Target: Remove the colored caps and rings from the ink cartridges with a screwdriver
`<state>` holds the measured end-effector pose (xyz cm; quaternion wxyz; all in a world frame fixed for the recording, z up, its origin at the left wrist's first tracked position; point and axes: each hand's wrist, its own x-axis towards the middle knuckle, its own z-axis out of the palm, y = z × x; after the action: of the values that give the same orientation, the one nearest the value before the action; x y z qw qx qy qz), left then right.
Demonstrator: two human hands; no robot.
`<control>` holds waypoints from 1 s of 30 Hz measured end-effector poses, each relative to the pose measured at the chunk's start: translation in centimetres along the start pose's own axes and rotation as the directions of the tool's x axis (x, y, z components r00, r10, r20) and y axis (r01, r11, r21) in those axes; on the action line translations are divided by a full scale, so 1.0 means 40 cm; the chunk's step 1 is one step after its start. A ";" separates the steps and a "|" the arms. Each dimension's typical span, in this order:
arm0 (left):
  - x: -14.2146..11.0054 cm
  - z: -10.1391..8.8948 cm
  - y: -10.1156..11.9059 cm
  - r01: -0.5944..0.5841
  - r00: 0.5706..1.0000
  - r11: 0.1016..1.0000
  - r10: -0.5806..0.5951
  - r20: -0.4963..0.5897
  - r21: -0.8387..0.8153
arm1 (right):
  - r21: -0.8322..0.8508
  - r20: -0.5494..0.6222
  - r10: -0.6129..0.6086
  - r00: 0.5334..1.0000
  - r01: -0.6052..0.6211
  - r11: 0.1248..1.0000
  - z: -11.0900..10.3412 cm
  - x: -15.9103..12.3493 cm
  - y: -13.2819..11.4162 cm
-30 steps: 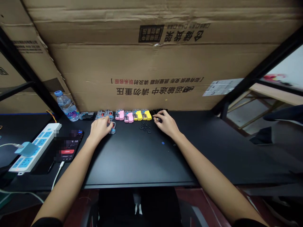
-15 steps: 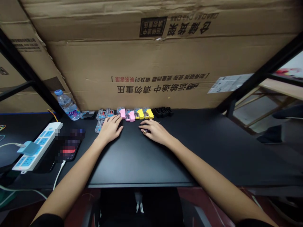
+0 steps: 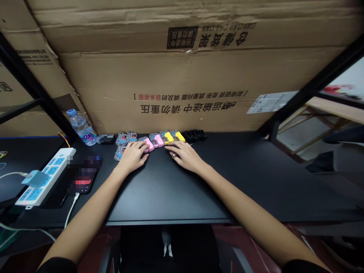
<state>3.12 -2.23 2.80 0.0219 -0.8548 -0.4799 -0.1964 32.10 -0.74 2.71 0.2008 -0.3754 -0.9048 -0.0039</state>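
Note:
A pink and clear plastic module (image 3: 149, 145) lies at an angle on the black desk, between the fingertips and thumb of my left hand (image 3: 132, 157). Right beside it is a second pink and clear module (image 3: 157, 140). Two yellow and clear modules, a left one (image 3: 168, 138) and a right one (image 3: 179, 137), continue the row. My right hand (image 3: 186, 157) rests with curled fingers just in front of the yellow ones. A slim dark tool with a metallic end (image 3: 173, 154) shows under its fingers; most of it is hidden.
Clear modules with red and blue parts (image 3: 121, 138) sit left of the row, black plastic parts (image 3: 195, 135) at its right end. Further left are a water bottle (image 3: 83, 129), a phone on a cable (image 3: 85, 178) and a power strip (image 3: 47, 178). Cardboard (image 3: 170, 72) walls the back.
The left pink module has come toward me and turned, with my left fingers at it. The other pink module sits slightly farther back and tilted. My right hand has shifted slightly.

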 end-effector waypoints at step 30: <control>-0.004 -0.033 0.035 -0.146 0.987 0.962 0.158 0.033 -0.229 | -0.033 -0.126 0.317 0.940 -0.324 0.946 0.005 -0.015 0.103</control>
<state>3.78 -3.40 4.17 -0.0728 -0.8907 -0.3879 -0.2254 35.22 1.86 1.73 0.2423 -0.5221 -0.8175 -0.0177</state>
